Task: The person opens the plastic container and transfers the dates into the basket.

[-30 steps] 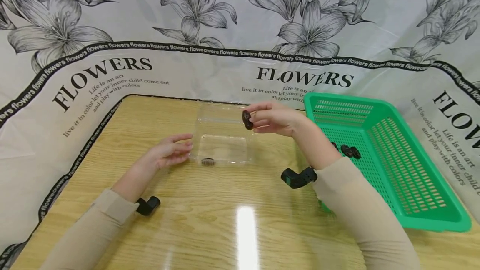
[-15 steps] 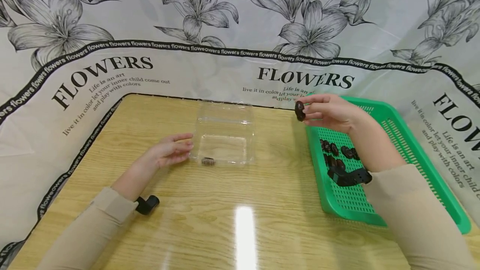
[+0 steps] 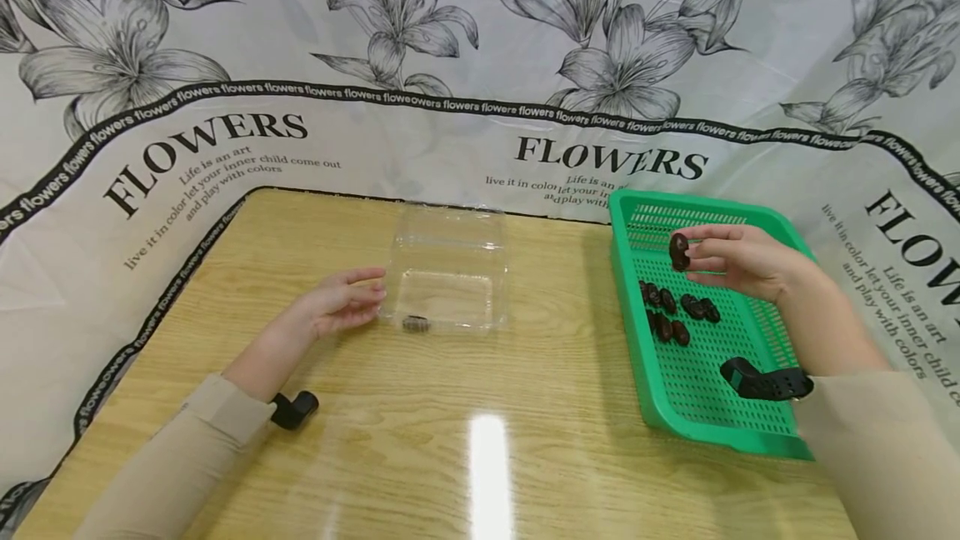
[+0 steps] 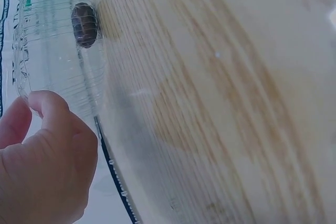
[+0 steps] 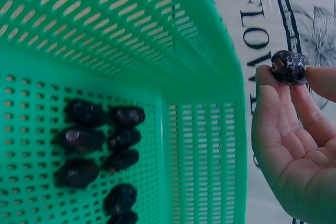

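My right hand (image 3: pixel 750 261) pinches a dark brown date (image 3: pixel 678 252) between fingertips and thumb, above the far part of the green basket (image 3: pixel 651 382). In the right wrist view the wrinkled, glossy date (image 5: pixel 290 67) shows clearly, held apart from the basket wall. Several other dates (image 5: pixel 83 140) lie in rows on the basket's perforated floor. At the left, my left hand (image 3: pixel 341 302) holds the left edge of a clear plastic box (image 3: pixel 450 244); the left wrist view shows thumb and finger (image 4: pixel 50 103) at its rim. One date (image 3: pixel 416 323) sits inside the box's front left corner.
The wooden table (image 3: pixel 375 432) has the basket at its right and the box near its back middle. A white flower-printed cloth (image 3: pixel 450 140) rises behind the table. Black wrist cameras (image 3: pixel 765 380) are strapped to both wrists.
My right hand has moved rightward from above the plastic box to above the green basket, with the date still pinched. The left hand and box have stayed put.
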The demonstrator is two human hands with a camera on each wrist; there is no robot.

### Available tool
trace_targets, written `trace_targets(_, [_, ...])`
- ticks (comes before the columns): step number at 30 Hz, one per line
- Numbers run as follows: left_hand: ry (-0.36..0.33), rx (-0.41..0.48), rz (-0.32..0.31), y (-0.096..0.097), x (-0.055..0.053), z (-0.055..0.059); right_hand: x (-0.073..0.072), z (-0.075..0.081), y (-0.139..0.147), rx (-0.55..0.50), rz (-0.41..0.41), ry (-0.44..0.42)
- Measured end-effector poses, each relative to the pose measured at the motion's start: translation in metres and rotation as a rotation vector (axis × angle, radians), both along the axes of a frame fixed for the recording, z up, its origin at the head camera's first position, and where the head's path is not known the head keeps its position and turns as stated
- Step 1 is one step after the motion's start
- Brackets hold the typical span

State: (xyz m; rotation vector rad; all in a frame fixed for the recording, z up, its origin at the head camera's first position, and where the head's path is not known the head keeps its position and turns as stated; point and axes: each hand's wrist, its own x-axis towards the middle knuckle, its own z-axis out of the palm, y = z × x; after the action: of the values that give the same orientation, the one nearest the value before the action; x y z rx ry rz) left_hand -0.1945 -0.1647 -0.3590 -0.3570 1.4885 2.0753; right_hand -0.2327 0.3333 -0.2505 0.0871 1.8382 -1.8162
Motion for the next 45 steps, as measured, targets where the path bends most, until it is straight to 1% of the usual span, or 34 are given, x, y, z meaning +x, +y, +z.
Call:
trace_targets(2, [-0.001,0.006,-0.001,0.000,-0.001,0.000,0.001,-0.004,0.011,-0.012,-0.015,-0.009])
trace_targets(5, [-0.003,0.004,-0.002,0.000,-0.002,0.001,0.002,-0.011,0.023,0.007,-0.014,-0.026])
trace_targets(8, [0.000,0.001,-0.008,0.000,-0.001,0.001,0.002,-0.020,0.032,0.085,0.000,-0.047])
trace_targets(12, [0.004,0.004,-0.006,0.000,0.000,0.002,0.004,-0.032,0.041,0.237,0.029,-0.070])
trace_targets(14, [0.005,0.007,-0.005,0.000,0.001,0.002,0.005,-0.037,0.044,0.344,0.071,-0.060])
trace_targets(18, [0.001,0.011,-0.005,0.000,0.001,0.002,0.008,-0.045,0.046,0.560,0.194,-0.015])
trace_targets(20, [0.002,0.013,-0.001,-0.001,0.000,0.002,0.008,-0.048,0.046,0.632,0.232,-0.002])
trace_targets(21, [0.002,0.013,0.001,-0.001,0.000,0.002,0.007,-0.049,0.045,0.650,0.246,-0.001])
trace_targets(27, [0.006,0.006,-0.004,-0.001,0.000,0.002,0.007,-0.058,0.039,0.723,0.320,-0.026])
trace_targets(29, [0.003,0.005,-0.006,-0.001,0.000,0.002,0.007,-0.059,0.037,0.744,0.334,-0.036])
trace_targets(36, [0.006,0.009,-0.006,0.000,-0.001,0.003,0.007,-0.058,0.035,0.778,0.341,-0.047])
trace_targets(45, [-0.002,0.002,-0.010,0.000,0.000,0.003,0.010,-0.059,0.037,0.786,0.338,-0.066])
